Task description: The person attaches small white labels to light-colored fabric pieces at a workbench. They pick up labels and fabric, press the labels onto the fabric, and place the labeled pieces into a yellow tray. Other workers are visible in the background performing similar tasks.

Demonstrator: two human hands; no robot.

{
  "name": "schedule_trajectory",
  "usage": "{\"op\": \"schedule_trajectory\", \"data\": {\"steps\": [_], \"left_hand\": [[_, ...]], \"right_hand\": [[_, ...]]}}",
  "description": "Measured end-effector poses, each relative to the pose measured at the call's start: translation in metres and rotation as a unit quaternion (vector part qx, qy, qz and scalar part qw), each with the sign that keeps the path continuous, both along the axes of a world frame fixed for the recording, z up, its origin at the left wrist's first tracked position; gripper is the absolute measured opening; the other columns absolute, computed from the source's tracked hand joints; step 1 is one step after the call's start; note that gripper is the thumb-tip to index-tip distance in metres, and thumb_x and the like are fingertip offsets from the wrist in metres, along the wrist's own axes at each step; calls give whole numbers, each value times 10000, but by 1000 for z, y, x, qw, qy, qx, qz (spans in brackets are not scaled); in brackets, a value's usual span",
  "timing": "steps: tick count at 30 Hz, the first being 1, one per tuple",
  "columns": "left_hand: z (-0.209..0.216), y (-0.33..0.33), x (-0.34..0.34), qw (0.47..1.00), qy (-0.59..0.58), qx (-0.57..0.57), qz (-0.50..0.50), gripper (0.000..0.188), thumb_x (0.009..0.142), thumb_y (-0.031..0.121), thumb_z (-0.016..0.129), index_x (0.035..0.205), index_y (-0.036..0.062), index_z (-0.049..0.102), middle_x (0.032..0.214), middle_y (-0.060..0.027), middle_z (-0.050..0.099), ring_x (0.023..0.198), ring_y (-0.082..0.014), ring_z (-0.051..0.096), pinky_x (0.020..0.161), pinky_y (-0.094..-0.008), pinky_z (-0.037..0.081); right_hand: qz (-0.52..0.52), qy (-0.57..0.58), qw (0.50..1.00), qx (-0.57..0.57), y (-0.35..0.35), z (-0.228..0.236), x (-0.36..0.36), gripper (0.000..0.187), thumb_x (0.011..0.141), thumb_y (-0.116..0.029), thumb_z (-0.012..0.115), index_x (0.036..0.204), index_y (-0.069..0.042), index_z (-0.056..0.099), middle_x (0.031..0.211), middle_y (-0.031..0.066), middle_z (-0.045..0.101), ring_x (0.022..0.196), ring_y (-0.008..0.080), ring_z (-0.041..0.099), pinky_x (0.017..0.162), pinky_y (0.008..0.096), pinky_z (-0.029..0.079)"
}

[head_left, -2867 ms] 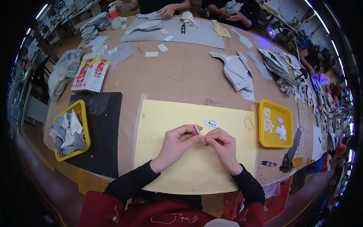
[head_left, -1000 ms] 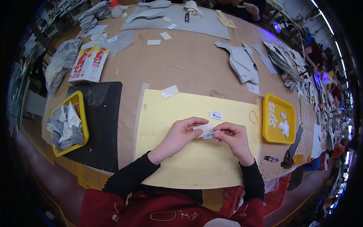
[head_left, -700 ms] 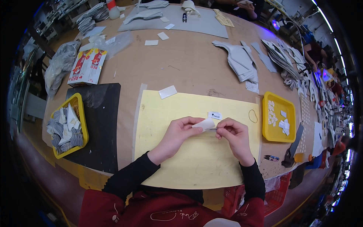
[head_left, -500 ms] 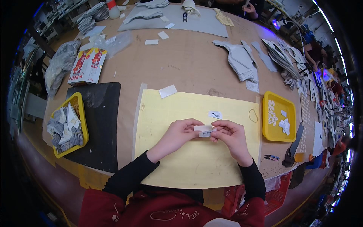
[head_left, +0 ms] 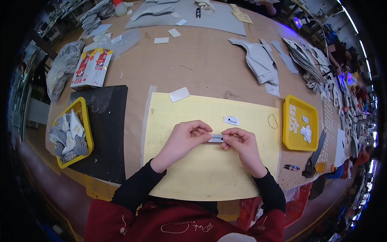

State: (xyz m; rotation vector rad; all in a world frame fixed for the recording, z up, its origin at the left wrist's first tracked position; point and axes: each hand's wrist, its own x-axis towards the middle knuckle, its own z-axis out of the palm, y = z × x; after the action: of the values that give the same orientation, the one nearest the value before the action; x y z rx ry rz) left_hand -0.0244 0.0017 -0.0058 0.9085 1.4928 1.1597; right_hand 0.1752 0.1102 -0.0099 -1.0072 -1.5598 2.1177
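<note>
Between my two hands is a small white label [head_left: 215,138] with dark print, held level above a pale yellow sheet [head_left: 181,173]. My left hand [head_left: 189,137] pinches its left end between thumb and fingers. At the other end, my right hand [head_left: 238,143] has thumb and fingertips closed on the label. Just beyond my right fingers lies a second printed label [head_left: 231,120], flat on the sheet. A blank white card [head_left: 179,94] rests across the sheet's far edge. Toward the sheet's right edge is a thin rubber band [head_left: 273,121].
On the right, a yellow tray [head_left: 286,125] holds small white pieces; snips [head_left: 291,167] lie below it. To the left, another yellow tray [head_left: 91,139] with grey and white scraps sits partly on a black mat [head_left: 111,153]. Behind are a printed carton [head_left: 92,68] and stacked grey pieces [head_left: 258,60].
The label between my hands has been turned or folded into a narrower strip with its print facing up. My left fingers now grip its left end, and my hands have shifted slightly.
</note>
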Motion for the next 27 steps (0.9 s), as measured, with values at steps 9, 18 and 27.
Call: {"op": "schedule_trajectory", "data": {"steps": [9,18,27], "left_hand": [[-8,-1,16,980,194,-36,34,193,805,92,719,974,38,644,720,11,672,548,-61,425,535,-241,379],[-16,-1,19,961,275,-20,33,165,804,131,693,951,87,632,768,-5,678,705,-205,601,633,-358,483],[-18,-1,31,935,344,32,81,124,787,105,698,886,89,625,751,-28,643,679,-216,610,602,-350,490]], "right_hand": [[4,-83,974,210,-5,-15,-5,115,881,-17,718,988,27,715,868,34,696,759,72,636,711,198,517],[8,-93,942,322,-8,-16,-7,93,855,-19,732,934,27,714,802,82,682,676,112,650,620,228,520],[7,-92,919,383,-12,-16,-11,69,848,-5,724,911,20,716,754,77,641,579,132,587,547,254,477]]}}
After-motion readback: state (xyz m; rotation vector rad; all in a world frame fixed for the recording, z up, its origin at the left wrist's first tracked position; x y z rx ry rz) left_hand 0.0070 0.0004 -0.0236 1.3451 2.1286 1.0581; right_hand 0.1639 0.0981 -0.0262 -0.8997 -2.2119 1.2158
